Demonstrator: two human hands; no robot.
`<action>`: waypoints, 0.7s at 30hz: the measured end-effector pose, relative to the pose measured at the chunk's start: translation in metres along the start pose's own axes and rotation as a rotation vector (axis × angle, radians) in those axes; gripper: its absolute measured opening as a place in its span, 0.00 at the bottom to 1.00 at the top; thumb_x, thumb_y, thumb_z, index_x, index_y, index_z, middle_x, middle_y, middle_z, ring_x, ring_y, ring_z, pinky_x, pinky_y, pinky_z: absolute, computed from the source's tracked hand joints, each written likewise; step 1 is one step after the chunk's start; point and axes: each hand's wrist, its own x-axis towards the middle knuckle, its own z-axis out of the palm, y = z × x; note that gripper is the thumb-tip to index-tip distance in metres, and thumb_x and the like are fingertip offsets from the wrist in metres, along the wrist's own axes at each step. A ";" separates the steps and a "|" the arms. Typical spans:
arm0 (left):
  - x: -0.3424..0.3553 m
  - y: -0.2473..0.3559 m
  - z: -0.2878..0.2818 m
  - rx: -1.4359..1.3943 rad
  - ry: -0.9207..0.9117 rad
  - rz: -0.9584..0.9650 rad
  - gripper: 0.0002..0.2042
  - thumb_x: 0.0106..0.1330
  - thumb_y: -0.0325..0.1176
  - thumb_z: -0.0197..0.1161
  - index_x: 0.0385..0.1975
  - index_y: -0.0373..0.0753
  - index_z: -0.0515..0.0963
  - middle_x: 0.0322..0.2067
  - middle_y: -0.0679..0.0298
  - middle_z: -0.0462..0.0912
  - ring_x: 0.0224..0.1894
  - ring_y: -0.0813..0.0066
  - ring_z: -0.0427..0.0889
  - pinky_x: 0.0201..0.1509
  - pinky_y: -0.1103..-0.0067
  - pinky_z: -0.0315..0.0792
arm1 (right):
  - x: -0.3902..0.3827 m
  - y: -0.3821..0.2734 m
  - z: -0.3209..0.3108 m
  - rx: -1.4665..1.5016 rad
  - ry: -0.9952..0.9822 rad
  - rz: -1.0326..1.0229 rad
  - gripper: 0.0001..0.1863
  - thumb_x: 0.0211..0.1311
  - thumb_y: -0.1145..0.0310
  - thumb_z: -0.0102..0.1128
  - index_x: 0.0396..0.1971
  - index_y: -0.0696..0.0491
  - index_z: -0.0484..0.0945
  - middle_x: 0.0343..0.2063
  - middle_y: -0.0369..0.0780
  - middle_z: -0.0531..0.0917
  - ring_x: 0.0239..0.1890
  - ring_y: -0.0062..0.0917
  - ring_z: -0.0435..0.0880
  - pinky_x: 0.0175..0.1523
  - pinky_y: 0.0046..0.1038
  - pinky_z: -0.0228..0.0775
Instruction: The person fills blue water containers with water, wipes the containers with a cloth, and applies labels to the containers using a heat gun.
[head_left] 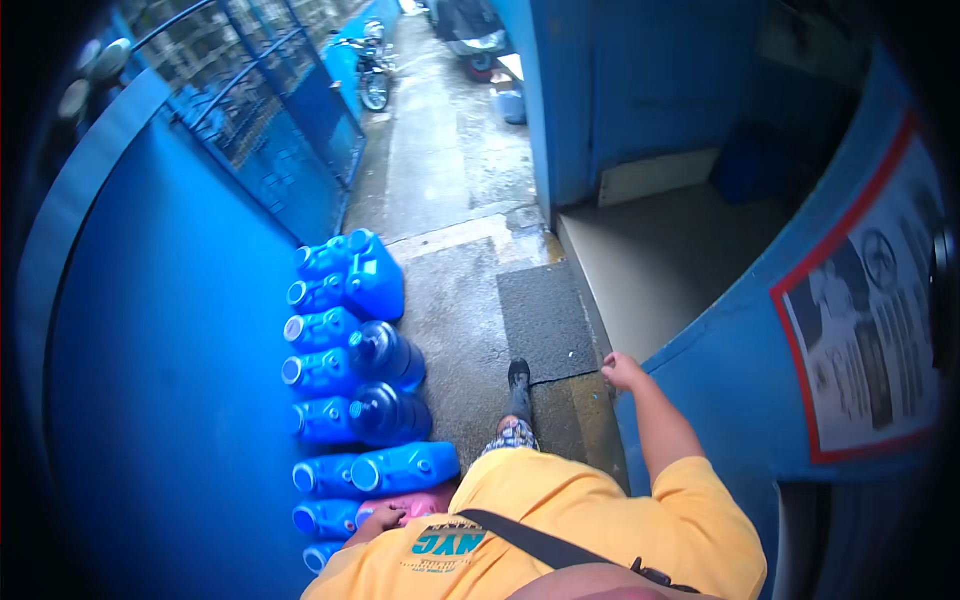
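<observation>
My left hand (382,518) is low at the picture's bottom, its fingers curled on a pink container (425,503) that is partly hidden by my yellow shirt. Beside and above it are several blue plastic jugs (320,418), packed in rows along the left wall, with round bottles (390,410) among them. My right hand (622,370) hangs at my right side, fingers curled with nothing visible in them, close to a curved blue panel (720,400) bearing a red-bordered poster (858,310).
A wet concrete passage (450,165) runs ahead, with a dark mat (545,320) by my booted foot. A blue gate (315,120), motorcycle (372,75) and scooter (470,35) stand farther on. At right is a doorway with a pale raised floor (640,250).
</observation>
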 end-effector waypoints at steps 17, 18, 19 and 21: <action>0.225 0.871 -0.124 0.105 0.026 0.744 0.20 0.70 0.31 0.60 0.58 0.30 0.70 0.50 0.55 0.82 0.49 0.70 0.80 0.57 0.75 0.73 | 0.228 0.096 -0.226 0.281 0.419 0.777 0.28 0.56 0.61 0.62 0.57 0.55 0.69 0.55 0.57 0.73 0.59 0.51 0.74 0.63 0.42 0.70; 0.216 0.909 -0.107 0.093 -0.037 0.733 0.20 0.70 0.32 0.59 0.59 0.30 0.70 0.50 0.56 0.81 0.49 0.70 0.80 0.57 0.76 0.73 | 0.231 0.116 -0.231 0.245 0.342 0.795 0.28 0.56 0.62 0.63 0.57 0.55 0.70 0.56 0.56 0.72 0.57 0.50 0.76 0.61 0.41 0.71; 0.208 0.940 -0.093 0.169 -0.025 0.690 0.20 0.70 0.31 0.59 0.59 0.30 0.70 0.50 0.56 0.81 0.49 0.70 0.80 0.56 0.76 0.73 | 0.241 0.129 -0.243 0.207 0.272 0.788 0.28 0.55 0.63 0.65 0.56 0.54 0.71 0.56 0.55 0.72 0.55 0.49 0.77 0.59 0.40 0.73; 0.221 0.961 -0.057 0.241 -0.099 0.640 0.18 0.70 0.28 0.58 0.58 0.31 0.70 0.48 0.57 0.82 0.47 0.71 0.82 0.52 0.77 0.76 | 0.229 0.176 -0.254 0.207 0.287 0.863 0.25 0.56 0.63 0.64 0.54 0.55 0.72 0.48 0.53 0.78 0.50 0.48 0.81 0.54 0.41 0.76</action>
